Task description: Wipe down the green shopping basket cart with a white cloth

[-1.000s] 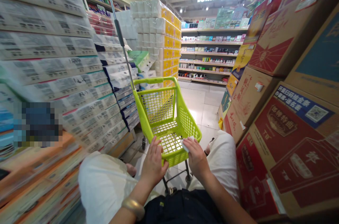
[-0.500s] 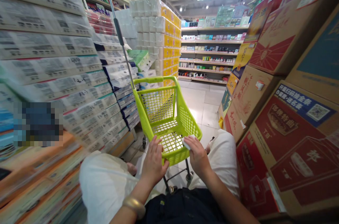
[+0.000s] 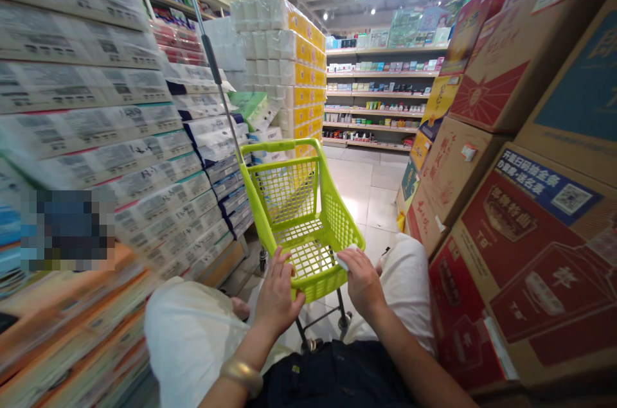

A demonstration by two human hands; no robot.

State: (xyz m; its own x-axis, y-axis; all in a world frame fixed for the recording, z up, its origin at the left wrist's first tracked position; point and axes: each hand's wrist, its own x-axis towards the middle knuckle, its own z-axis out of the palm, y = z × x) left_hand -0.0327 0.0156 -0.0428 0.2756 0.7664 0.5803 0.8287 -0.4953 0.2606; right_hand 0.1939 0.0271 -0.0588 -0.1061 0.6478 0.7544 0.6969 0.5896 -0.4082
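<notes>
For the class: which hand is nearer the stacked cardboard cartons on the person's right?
The right hand is nearer the cardboard cartons, on the rim of the lime-green cart. The left hand is farther away, across the cart.

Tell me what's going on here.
A person stands in a supermarket aisle with both hands on a lime-green plastic shopping cart. The left hand rests on the cart's near rim, and the right hand holds a small white item at the rim. Packaged toilet paper is stacked ahead on the left, with cardboard cartons piled on the right.
</notes>
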